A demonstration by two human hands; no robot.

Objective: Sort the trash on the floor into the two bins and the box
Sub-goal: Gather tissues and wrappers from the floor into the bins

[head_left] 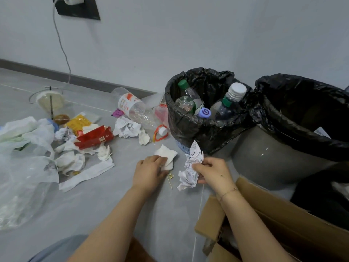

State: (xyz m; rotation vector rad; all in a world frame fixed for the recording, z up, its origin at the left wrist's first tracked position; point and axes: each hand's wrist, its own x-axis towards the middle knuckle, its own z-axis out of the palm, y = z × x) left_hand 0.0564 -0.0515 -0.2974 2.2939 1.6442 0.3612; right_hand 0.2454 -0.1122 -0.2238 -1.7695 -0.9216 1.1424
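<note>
On the grey floor (117, 201), seen from the head camera, two bare arms reach forward from the lower edge of the view. Left hand (149, 172): fingers curled over a folded white tissue (166, 155) that lies on the floor, gripping its near edge. Right hand (213, 173): fingers pinching a crumpled printed receipt (190, 171), which hangs between thumb and fingers just beside the left hand; a thin bracelet (229, 191) circles the wrist. Between the two hands, a small stick (169, 182) lies on the floor.

Behind the hands, against the wall, stands a bin with a black liner (188, 129) holding several plastic bottles (234, 93). Just right of it stands a grey bin (264, 157), also lined in black, with a scrap of paper inside. A cardboard box (268, 220) sits open at lower right, under the right forearm.

Left of the first bin, unsorted trash is spread out: a clear bottle on its side (136, 110), another crumpled paper (128, 129), a red carton (94, 138), a yellow wrapper (79, 122), a plastic cup with a straw (50, 103), white tissues (69, 161) and a thin plastic bag (24, 178).
</note>
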